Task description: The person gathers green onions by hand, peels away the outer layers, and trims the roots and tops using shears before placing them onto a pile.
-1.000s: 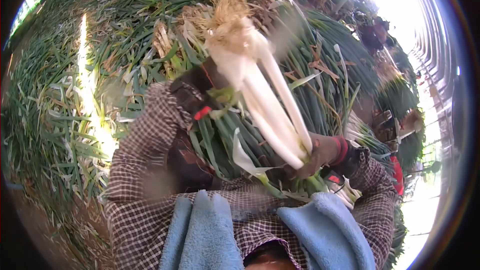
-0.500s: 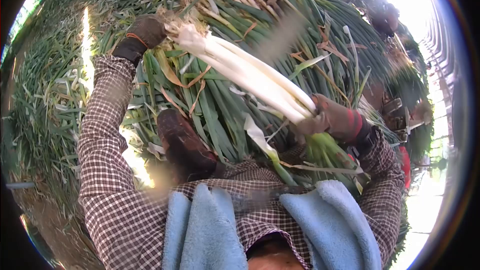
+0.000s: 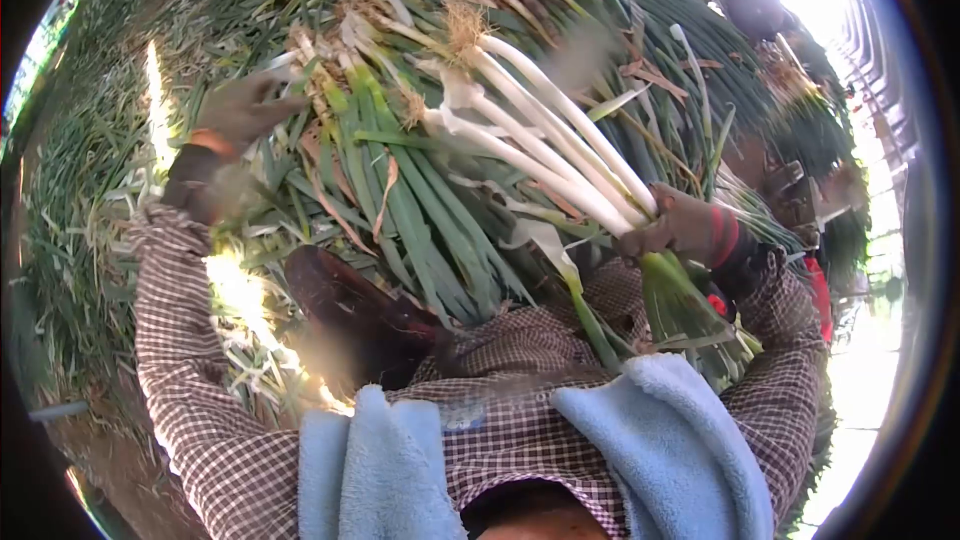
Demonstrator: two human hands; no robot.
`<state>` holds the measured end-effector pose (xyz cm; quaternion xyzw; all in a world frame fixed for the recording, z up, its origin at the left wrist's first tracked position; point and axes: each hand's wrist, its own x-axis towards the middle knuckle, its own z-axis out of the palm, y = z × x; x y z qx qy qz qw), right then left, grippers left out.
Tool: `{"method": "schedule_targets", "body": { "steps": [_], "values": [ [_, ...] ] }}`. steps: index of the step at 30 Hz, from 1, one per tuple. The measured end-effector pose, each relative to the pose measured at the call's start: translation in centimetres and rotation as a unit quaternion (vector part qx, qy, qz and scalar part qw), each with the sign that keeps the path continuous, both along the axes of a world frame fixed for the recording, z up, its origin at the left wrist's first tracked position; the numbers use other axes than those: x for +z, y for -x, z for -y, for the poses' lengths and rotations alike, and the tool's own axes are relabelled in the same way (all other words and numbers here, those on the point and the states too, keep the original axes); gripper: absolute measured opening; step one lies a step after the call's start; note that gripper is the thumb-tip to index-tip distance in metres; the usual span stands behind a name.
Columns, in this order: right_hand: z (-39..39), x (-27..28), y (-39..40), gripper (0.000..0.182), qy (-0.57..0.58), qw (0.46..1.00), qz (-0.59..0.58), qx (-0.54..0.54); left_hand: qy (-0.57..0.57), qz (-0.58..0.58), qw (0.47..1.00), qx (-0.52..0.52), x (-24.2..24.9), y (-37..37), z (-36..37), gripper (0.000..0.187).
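My right hand point(image 3: 685, 228), in a brown glove with a red band, is closed around a bunch of long green onions point(image 3: 560, 145) where the white stalks turn green. Their white shafts fan out up and left, with stringy roots point(image 3: 466, 32) at the far ends. My left hand point(image 3: 245, 110), also gloved, is apart from that bunch, fingers stretched out beside the root ends of other green onions point(image 3: 400, 180) lying on the pile. Nothing clear is held in it.
More green onions point(image 3: 690, 50) lie heaped at the back and right. Loose leaves point(image 3: 90, 200) cover the ground on the left. A dark boot point(image 3: 355, 295) stands before me, and a light blue towel point(image 3: 395, 460) hangs over my checked shirt.
My left hand has come off the root ends of the bunch and moved left and down. The white shafts have spread apart, while my right hand keeps its hold, slightly further right.
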<state>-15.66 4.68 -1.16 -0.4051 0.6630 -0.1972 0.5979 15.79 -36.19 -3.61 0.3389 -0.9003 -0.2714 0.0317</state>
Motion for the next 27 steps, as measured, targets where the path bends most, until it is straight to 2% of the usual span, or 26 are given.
{"method": "schedule_targets", "body": {
  "steps": [1, 2, 3, 5, 8, 9, 11, 12, 14, 15, 17, 18, 19, 20, 22, 23, 25, 27],
  "values": [
    [0.3, -0.7, -0.3, 0.029, 0.002, 1.0, 0.004, -0.014, 0.047, -0.037, 0.998, -0.002, -1.2, 1.5, -1.6, 0.07],
    [0.5, -1.4, -0.6, 0.03, 0.002, 1.0, 0.007, -0.03, 0.161, -0.041, 0.986, -0.027, -2.2, 3.1, -3.9, 0.073],
    [0.7, -1.7, -1.0, 0.029, 0.009, 0.996, 0.073, -0.048, 0.272, -0.043, 0.96, -0.053, -2.8, 4.6, -6.2, 0.076],
    [0.8, -2.4, -1.7, 0.028, 0.02, 0.975, 0.203, -0.087, 0.191, -0.061, 0.97, -0.14, -3.3, 7.0, -9.5, 0.065],
    [-0.8, -3.8, -1.9, 0.037, 0.043, 0.985, 0.124, -0.111, 0.153, 0.078, 0.966, -0.195, -3.8, 9.0, -10.3, 0.047],
    [-0.9, -3.3, -1.8, 0.041, 0.02, 0.99, 0.093, -0.101, 0.227, 0.014, 0.947, -0.225, -4.8, 8.3, -9.4, 0.031],
    [-1.7, -2.2, -2.1, 0.049, -0.03, 0.995, 0.039, -0.081, 0.354, 0.135, 0.898, -0.226, -7.0, 7.8, -4.2, 0.032],
    [-2.9, -2.6, -2.1, 0.05, -0.023, 0.996, 0.015, -0.089, 0.258, 0.094, 0.953, -0.126, -9.2, 4.9, 2.7, 0.028],
    [-5.1, -3.0, -1.1, 0.051, 0.009, 0.993, -0.043, -0.107, 0.196, 0.068, 0.978, -0.017, -10.1, 0.5, 8.6, 0.03],
    [-4.8, -2.7, -1.2, 0.049, 0.019, 0.992, -0.016, -0.123, 0.229, 0.088, 0.969, -0.02, -8.9, -0.8, 7.7, 0.034],
    [-4.1, -2.2, -1.5, 0.046, 0.037, 0.987, 0.039, -0.153, 0.027, 0.243, 0.969, -0.028, -4.0, 2.4, 0.2, 0.044],
    [-2.0, 0.0, -2.5, 0.04, -0.004, 0.989, 0.013, -0.145, -0.002, 0.219, 0.974, -0.056, -3.6, 4.1, -3.3, 0.047],
    [-2.5, -2.4, -1.1, 0.034, 0.049, 0.991, 0.039, -0.115, -0.028, 0.195, 0.977, -0.082, -3.3, 5.4, -5.5, 0.054],
    [-2.1, -2.3, -1.4, 0.033, 0.049, 0.988, 0.074, -0.126, -0.077, 0.152, 0.977, -0.126, -6.2, 6.4, -5.6, 0.051],
    [-1.3, -1.4, -2.3, 0.031, 0.042, 0.977, 0.143, -0.151, -0.152, 0.047, 0.966, -0.203, -7.0, 8.6, -9.0, 0.053],
    [-1.0, -0.9, -2.7, 0.034, 0.045, 0.982, 0.133, -0.124, -0.177, -0.017, 0.955, -0.237, -5.0, 9.6, -11.8, 0.058],
    [-0.9, -0.2, -3.2, 0.04, 0.047, 0.989, 0.113, -0.077, -0.267, -0.155, 0.89, -0.336, -8.2, 11.5, -12.6, 0.065],
    [-1.3, -1.0, -3.1, 0.04, 0.068, 0.98, 0.161, -0.092, -0.083, -0.266, 0.871, -0.403, -9.3, 13.0, -13.3, 0.058]
  ]
}}
